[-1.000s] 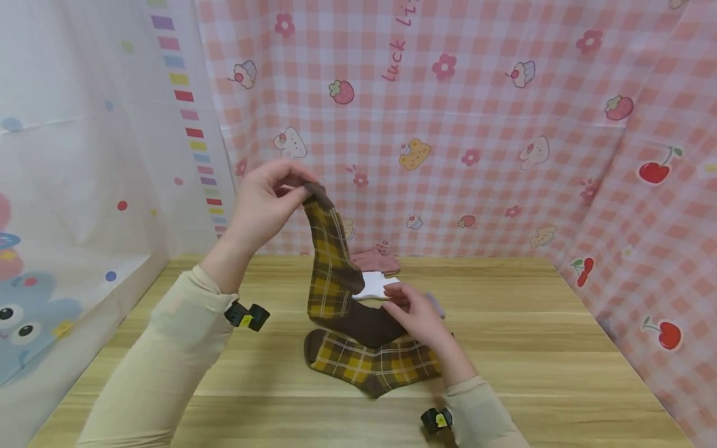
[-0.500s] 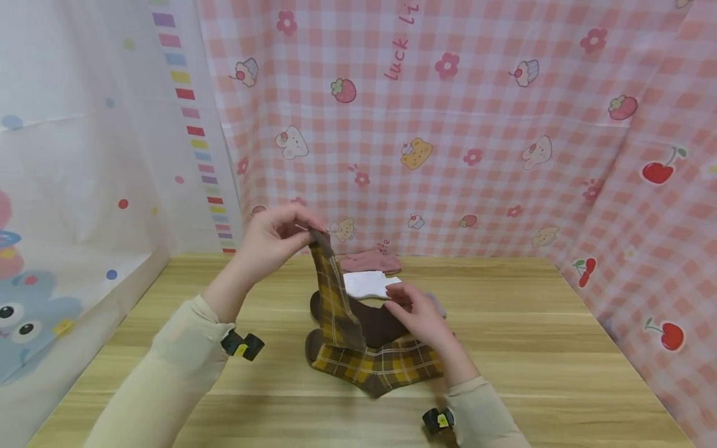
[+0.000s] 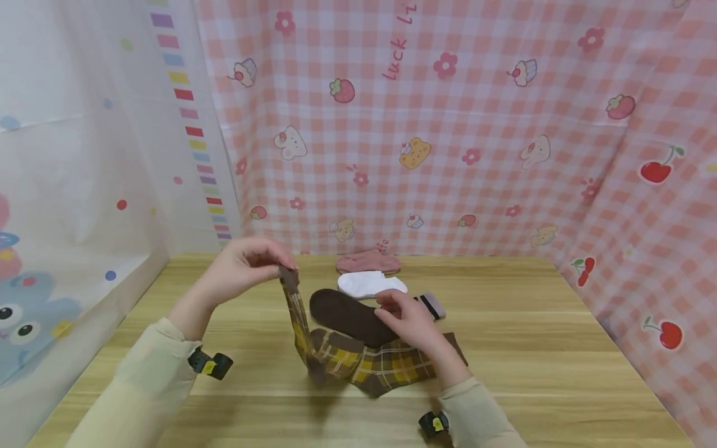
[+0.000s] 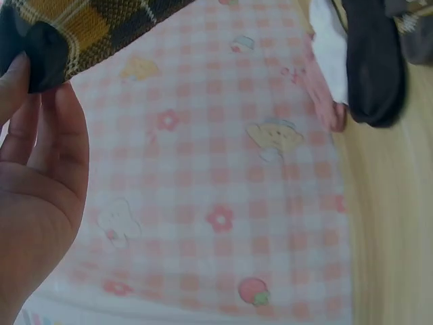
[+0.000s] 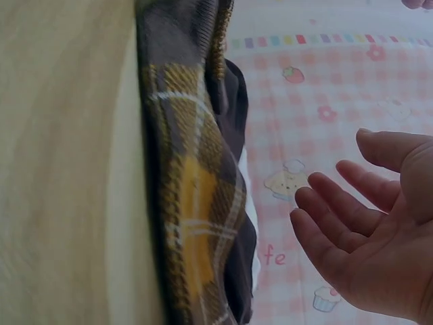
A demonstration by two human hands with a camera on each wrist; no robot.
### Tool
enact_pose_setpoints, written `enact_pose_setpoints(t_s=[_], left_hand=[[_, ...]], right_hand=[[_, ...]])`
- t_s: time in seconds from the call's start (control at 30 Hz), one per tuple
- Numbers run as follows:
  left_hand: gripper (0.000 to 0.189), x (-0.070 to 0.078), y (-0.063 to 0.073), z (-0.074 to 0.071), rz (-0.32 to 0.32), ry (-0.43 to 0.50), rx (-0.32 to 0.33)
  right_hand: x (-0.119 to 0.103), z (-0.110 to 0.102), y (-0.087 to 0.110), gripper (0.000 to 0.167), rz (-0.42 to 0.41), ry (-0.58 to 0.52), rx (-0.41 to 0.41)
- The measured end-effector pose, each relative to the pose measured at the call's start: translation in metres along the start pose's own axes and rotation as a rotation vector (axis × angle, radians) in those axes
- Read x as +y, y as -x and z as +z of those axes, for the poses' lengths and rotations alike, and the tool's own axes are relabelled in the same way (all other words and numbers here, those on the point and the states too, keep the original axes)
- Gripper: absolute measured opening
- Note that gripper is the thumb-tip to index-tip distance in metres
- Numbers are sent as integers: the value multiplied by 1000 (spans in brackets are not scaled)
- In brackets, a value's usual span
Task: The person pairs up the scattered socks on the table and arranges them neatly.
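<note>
My left hand (image 3: pixel 241 270) pinches one end of a brown and yellow plaid sock (image 3: pixel 298 317) between thumb and fingers. That sock hangs down, its lower part meeting the left end of a second plaid sock (image 3: pixel 394 367) lying on the table. In the left wrist view, the thumb presses the dark end of the held sock (image 4: pixel 101 30). My right hand (image 3: pixel 409 318) hovers over the socks with its fingers loosely bent and nothing in them; the right wrist view shows its bare palm (image 5: pixel 379 257). Just under it lies a dark brown sock (image 3: pixel 342 314).
Behind the brown sock, a white sock (image 3: pixel 366 284) and a pink sock (image 3: pixel 366 261) lie in line toward the back edge. A grey striped sock end (image 3: pixel 435 305) pokes out past my right hand. Patterned curtains (image 3: pixel 476 112) enclose the wooden table (image 3: pixel 532 348).
My left hand has come down and left with the pinched sock, uncovering the dark brown sock and the white one. My right hand has barely moved.
</note>
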State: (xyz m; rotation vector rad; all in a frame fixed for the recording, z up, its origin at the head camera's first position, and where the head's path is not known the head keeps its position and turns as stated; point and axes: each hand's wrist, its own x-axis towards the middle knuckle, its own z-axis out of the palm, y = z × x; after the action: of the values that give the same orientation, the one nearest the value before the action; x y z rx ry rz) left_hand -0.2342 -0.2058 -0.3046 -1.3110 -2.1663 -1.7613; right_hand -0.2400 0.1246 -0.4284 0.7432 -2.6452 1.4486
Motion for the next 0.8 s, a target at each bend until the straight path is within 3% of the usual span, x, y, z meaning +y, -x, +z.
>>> enact_pose_setpoints(t_s=[0.2,0.47,0.8], left_hand=[[20,-10,22,-8,43,42,-35],[25,-19,52,-16,-13,12,-55],[26,-35,93,-32,-124,55,-190]], right_hand=[[-2,9,-2,32,-12,34,-54],[-4,18,-3,32,-23,62,-84],[-3,20,-3,32,-39,73,-94]])
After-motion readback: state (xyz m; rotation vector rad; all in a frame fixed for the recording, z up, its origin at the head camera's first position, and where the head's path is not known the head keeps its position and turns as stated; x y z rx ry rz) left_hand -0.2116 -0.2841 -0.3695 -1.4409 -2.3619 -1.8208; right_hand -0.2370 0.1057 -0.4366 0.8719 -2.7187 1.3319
